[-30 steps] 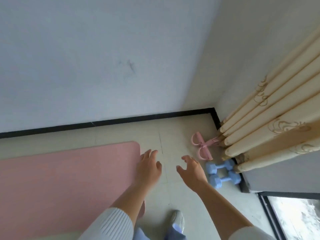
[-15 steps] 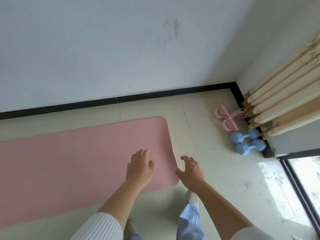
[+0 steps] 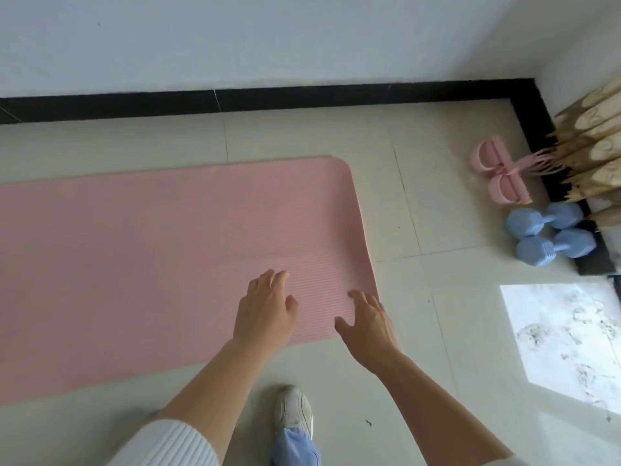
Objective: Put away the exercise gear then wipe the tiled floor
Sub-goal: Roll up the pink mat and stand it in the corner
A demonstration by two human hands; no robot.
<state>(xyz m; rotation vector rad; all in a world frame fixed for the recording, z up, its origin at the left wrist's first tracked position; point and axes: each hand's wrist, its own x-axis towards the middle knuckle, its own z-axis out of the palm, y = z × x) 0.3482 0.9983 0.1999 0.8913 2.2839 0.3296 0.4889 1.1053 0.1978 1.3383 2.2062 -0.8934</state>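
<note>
Under both open hands, pink mat (image 3: pixel 151 264) runs left-right along wall.

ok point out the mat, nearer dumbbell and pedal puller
mat (image 3: pixel 161 264), head view, centre of top
nearer dumbbell (image 3: pixel 555 247), head view, handle
pedal puller (image 3: pixel 506 191), head view, nearer footrest

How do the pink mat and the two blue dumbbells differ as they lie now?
The mat is pink, flat and spread wide; the dumbbells are blue, chunky and small. The mat lies out in the open; the dumbbells sit side by side in the corner by the curtain. Both rest on the tiled floor.
</note>
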